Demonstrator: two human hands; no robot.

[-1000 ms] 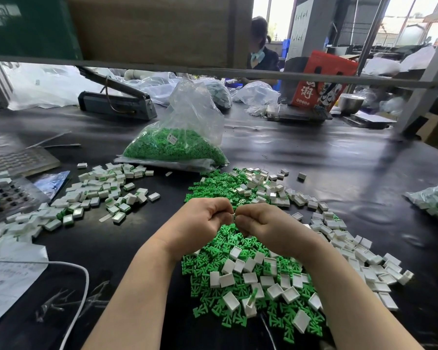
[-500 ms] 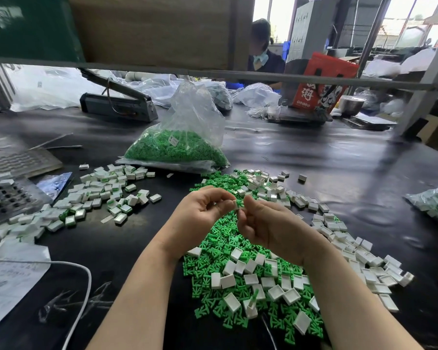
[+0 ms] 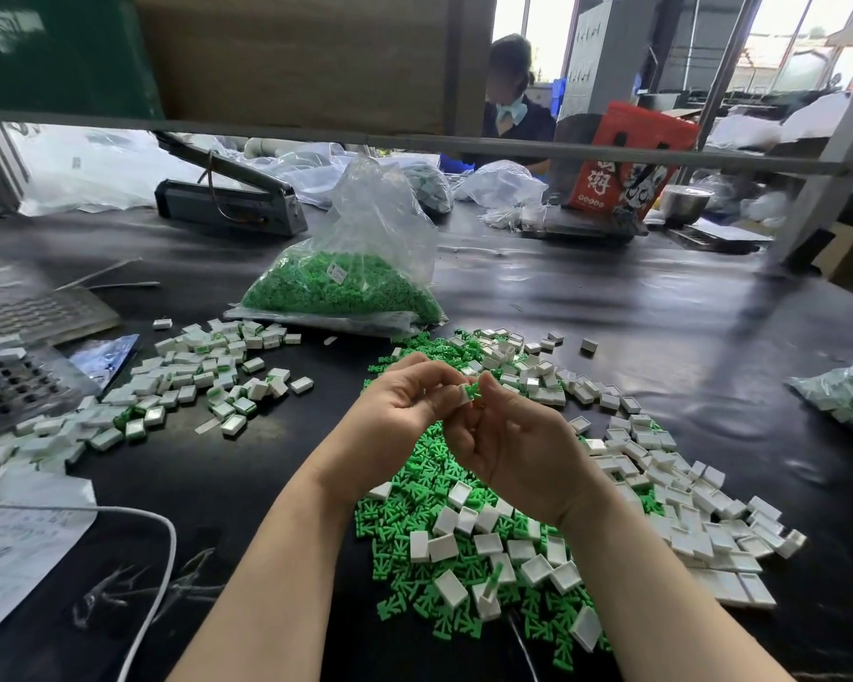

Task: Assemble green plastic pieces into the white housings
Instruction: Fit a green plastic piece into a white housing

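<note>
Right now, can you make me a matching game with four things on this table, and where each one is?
Things:
1. clear bag of green pieces
2. pile of finished white housings
3. red box
4. white cable

Places:
A. far right, at the back of the table
B. near left, curving over the black table
C. middle, behind the hands
D. left of the hands

Pairs: 1-C, 2-D, 3-A, 4-B
</note>
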